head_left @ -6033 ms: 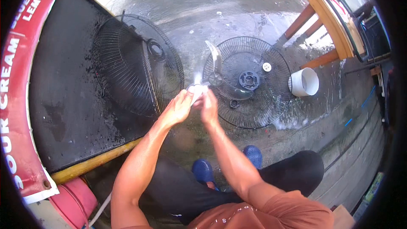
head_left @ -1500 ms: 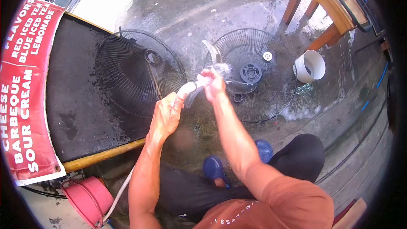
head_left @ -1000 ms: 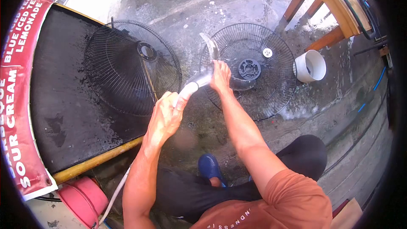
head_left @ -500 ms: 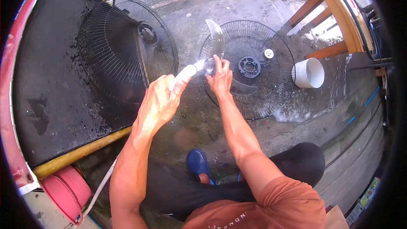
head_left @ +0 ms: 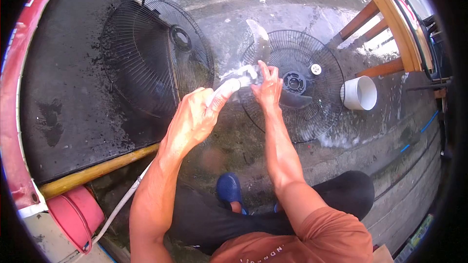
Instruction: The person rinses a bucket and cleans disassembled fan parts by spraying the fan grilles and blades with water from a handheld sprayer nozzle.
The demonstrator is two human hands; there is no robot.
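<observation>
My left hand [head_left: 195, 112] is wrapped round the end of a pale hose [head_left: 123, 202], and water sprays from its mouth. Beside the spray, my right hand [head_left: 269, 86] grips the hub of a translucent fan blade [head_left: 261, 41]. One blade points up and another reaches right, over a round black fan grille [head_left: 317, 112] lying on the wet floor. A small white round part [head_left: 316, 69] rests on that grille. The second black grille [head_left: 141, 58] leans on the dark board at the left.
A white bucket [head_left: 360, 93] lies tipped beside the right grille. Behind it stands a wooden piece of furniture [head_left: 397, 29]. The dark board [head_left: 63, 112] has a yellow edge pole [head_left: 97, 171], with a pink bucket [head_left: 75, 216] below. A blue shoe [head_left: 228, 188] is on the floor.
The right hand has gone from beside the hose mouth to the blade hub, and the blade has been turned and shifted slightly. The left hand still holds the hose. The view has also shifted.
</observation>
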